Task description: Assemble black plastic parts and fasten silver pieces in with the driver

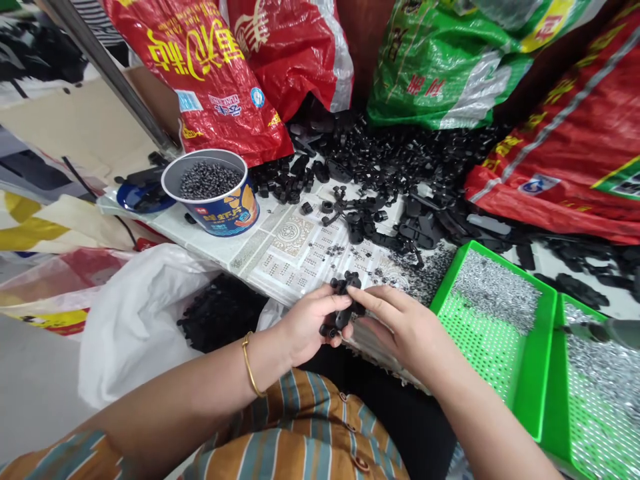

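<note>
A black plastic assembly [343,313] with several round knobs is held over the table's front edge. My left hand [310,323] grips it from the left, thumb on top and fingers curled beneath. My right hand [400,323] touches its upper right side with the fingertips; whether a small part is between them is hidden. Beyond my hands, loose black parts [360,217] are scattered on the patterned table [280,267]. Tiny black pieces [430,273] lie near the green tray.
A tub [227,217] of small dark pieces stands at the left. Two green trays [543,373] with silvery screws sit at the right, a power tool [613,331] over one. Red bags [235,133] and a green bag [440,73] line the back. A white bag [120,333] hangs lower left.
</note>
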A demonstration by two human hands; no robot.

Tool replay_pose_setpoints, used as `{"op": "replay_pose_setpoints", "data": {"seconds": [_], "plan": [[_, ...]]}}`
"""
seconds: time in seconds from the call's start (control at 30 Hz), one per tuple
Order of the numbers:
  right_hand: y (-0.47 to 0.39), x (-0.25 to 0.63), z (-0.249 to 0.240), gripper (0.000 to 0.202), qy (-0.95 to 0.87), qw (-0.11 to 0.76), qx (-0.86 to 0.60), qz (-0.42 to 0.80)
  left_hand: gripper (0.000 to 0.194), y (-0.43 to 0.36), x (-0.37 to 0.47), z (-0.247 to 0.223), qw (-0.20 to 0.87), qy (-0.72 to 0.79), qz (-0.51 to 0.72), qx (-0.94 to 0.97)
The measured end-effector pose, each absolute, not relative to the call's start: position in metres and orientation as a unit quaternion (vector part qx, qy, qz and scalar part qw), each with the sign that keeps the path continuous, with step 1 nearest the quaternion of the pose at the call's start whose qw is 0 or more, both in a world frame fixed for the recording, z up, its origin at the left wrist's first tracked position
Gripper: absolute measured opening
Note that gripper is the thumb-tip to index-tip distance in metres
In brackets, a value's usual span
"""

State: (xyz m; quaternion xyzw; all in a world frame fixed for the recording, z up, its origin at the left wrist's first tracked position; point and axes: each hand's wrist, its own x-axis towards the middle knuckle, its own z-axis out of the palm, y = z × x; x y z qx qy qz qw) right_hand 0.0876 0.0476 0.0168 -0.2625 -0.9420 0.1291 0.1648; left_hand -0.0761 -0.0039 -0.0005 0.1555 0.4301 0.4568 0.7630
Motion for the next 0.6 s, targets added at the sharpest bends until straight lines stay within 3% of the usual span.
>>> {"op": "replay_pose_setpoints", "data": {"seconds": [0.1, 0.23, 0.43, 0.6], "plan": [[0.055, 0.090, 0.015, 0.033, -0.950, 0.194, -0.229, 0.085, 0.018, -0.005, -0.074, 0.001, 0.757, 0.438, 0.461, 0.151], [0.047, 0.083, 0.009, 0.036, -0.904, 0.255, -0.336, 0.067, 0.020, -0.005, -0.069, 0.002, 0.743, 0.441, 0.481, 0.150], [0.024, 0.074, 0.005, 0.033, -0.814, 0.246, -0.500, 0.164, 0.018, -0.005, -0.063, 0.000, 0.737, 0.445, 0.480, 0.171], [0.019, 0.075, 0.005, 0.034, -0.787, 0.266, -0.539, 0.144, 0.019, -0.006, -0.058, -0.002, 0.730, 0.438, 0.500, 0.161]]}}
